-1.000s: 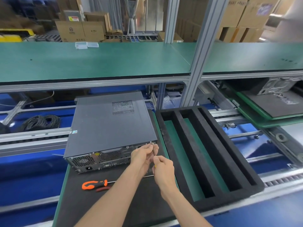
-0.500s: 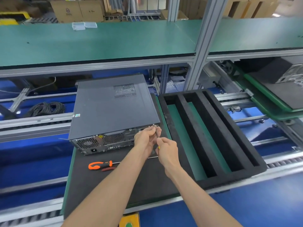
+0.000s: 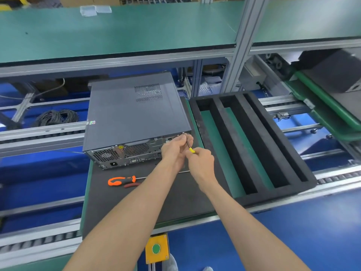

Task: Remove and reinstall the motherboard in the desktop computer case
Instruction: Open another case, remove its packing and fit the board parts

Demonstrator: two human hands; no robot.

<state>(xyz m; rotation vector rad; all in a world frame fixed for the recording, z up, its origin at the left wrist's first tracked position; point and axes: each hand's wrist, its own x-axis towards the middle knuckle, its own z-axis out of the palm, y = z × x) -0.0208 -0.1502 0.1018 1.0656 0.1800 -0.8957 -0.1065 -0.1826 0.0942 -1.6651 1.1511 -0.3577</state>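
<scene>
From the head camera, the computer case lies flat on a black mat, closed, its long axis running from about 6 to 12 o'clock. Its rear panel with fans and ports faces the person at 6 o'clock.

At the case's rear right corner, the right hand grips the yellow handle of a small screwdriver, whose shaft slants up toward 11 o'clock with its tip at a screw on the top rear edge. The left hand curls around the shaft, steadying it with its fingertips.

An orange-handled tool lies on the mat at 7 o'clock from the hands. A black foam tray sits at 3 o'clock of the case.

Compared with half a second ago, the hands keep the same grip at the same corner; the camera has tilted further down, bringing a yellow box with a green button into fuller view.
</scene>
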